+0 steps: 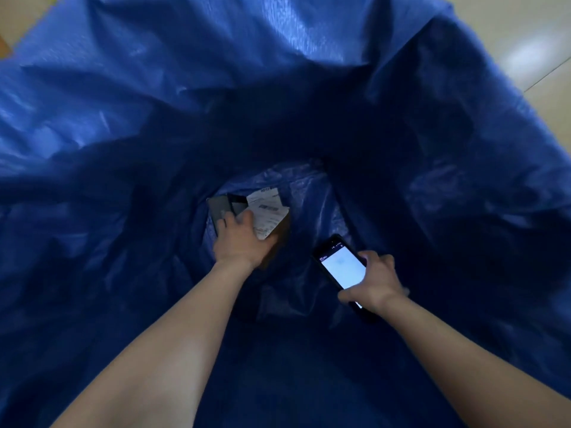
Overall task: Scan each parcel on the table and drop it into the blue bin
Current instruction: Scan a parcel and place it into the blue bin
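Note:
I look straight down into the deep blue bin, whose woven fabric walls fill nearly the whole head view. My left hand reaches far down inside and grips a brown cardboard parcel with a white shipping label on top. A dark grey parcel lies at the bottom of the bin, just left of it and touching my fingers. My right hand holds a black phone with a lit white screen, above the bin's opening to the right.
Pale floor tiles show beyond the bin's rim at the top right, and a strip of light floor at the top left corner. The bin's walls are creased and shadowed around its bottom.

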{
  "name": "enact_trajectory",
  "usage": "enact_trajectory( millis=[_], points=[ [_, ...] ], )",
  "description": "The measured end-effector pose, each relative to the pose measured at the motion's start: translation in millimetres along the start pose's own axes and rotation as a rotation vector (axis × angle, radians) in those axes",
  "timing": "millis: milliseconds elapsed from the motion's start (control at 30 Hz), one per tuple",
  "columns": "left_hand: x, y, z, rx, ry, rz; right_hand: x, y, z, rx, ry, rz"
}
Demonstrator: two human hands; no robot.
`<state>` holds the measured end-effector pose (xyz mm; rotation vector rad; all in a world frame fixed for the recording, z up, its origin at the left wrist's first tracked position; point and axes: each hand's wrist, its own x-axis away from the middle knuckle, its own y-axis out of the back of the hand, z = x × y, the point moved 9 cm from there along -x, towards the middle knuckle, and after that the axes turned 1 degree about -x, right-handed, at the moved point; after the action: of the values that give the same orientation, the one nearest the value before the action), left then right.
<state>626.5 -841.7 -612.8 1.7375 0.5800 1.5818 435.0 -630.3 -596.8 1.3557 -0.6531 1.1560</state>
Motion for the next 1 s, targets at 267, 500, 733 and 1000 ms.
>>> enact_trajectory(
  millis=[267, 500, 733, 1000],
  points=[
    [-22, -18, -4, 0.096, -0.034, -0.139, -40, -15, 16, -0.027, 0.028, -0.021],
    [-5, -28, -3, -0.041, -0.079, 0.051, -22, -6, 22, -0.013, 0.052, -0.033],
    [33, 35, -13, -0.071, -0.092, 0.024, 35, 32, 27, -0.004, 0.082, -0.072],
    [118, 145, -41, -0.063, -0.154, -0.071, 150, 101, 52, 0.015, 0.192, -0.141]
  ],
)
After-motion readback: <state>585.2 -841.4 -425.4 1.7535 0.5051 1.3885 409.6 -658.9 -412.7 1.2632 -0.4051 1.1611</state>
